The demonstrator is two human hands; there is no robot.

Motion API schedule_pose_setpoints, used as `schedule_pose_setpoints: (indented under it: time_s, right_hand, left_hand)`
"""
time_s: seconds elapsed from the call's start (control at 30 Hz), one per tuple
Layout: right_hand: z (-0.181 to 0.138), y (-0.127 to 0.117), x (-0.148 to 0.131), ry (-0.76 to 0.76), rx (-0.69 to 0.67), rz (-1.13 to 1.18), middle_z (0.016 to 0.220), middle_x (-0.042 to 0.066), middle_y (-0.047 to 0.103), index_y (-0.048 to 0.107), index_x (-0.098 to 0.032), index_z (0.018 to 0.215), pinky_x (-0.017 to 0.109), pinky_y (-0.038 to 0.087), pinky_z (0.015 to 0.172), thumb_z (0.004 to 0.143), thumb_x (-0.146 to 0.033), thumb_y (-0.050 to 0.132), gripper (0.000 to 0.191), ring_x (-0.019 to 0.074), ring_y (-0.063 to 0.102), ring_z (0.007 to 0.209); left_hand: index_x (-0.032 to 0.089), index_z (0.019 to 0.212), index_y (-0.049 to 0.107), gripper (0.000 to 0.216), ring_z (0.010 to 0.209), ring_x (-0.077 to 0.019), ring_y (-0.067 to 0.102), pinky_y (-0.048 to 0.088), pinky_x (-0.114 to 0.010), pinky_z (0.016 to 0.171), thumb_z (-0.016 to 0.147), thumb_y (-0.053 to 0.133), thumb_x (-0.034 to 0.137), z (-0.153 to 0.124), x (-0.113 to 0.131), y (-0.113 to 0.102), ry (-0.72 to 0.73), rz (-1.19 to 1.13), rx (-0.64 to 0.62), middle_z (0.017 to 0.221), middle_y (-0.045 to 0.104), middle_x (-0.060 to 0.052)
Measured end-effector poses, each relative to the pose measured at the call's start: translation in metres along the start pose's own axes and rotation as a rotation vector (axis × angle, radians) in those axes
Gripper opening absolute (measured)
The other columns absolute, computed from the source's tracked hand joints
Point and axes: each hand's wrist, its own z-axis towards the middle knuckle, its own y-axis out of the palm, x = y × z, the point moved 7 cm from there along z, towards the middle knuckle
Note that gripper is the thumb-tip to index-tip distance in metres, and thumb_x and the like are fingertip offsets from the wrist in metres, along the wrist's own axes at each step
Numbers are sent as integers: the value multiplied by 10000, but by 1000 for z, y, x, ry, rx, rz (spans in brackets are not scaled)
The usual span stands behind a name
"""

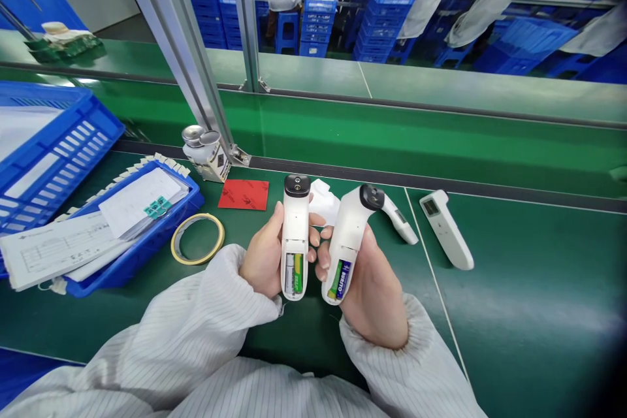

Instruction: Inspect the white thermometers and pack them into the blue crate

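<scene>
In my left hand [264, 255] is a white infrared thermometer [296, 225], its black sensor end up and its battery bay uncovered. Two batteries [294, 273], one grey and one green, lie in that bay. My right hand [375, 287] grips a second white infrared thermometer [349, 225], tilted to the right, also with an uncovered bay. Its batteries [339, 279] are green and dark blue. Both hands are closed, side by side above the green bench. Behind them lie a crumpled white piece [324, 201] and a third thermometer [399, 221], partly hidden by the right one.
Another thermometer [447, 228] lies at the right. To the left are a tape roll [198, 217], a red card [243, 194], a metal-topped bottle [206, 151] and a blue tray [132, 255] of papers. A metal post [181, 39] rises behind; people in white coats work beyond.
</scene>
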Motion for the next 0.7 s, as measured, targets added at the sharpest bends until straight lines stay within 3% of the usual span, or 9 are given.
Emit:
schedule_pose_setpoints:
  time_s: [0.1,0.37,0.7]
  right_hand:
    - [0,5,-1,19,-59,22,892,66,608,493,-229,1245,292,479,597,958,-512,355,426,180,577,704]
    - [-4,11,-4,10,-177,41,1001,84,583,451,-246,1349,320,473,674,936,-596,299,562,210,552,810]
    - [-2,9,-2,57,-118,-10,1009,82,605,512,-266,1302,337,496,681,865,-669,400,605,225,571,820]
  left_hand:
    - [131,1034,647,571,558,-202,555,499,-339,462,972,221,506,0,-3,4,-13,-27,-52,681,535,-54]
    - [173,1078,612,514,550,-186,525,485,-319,452,967,247,518,-1,-1,3,-22,-4,26,667,504,-32]
    - [179,1055,589,492,549,-171,533,487,-300,440,954,284,552,1,-3,-2,-39,-15,38,691,505,-25]
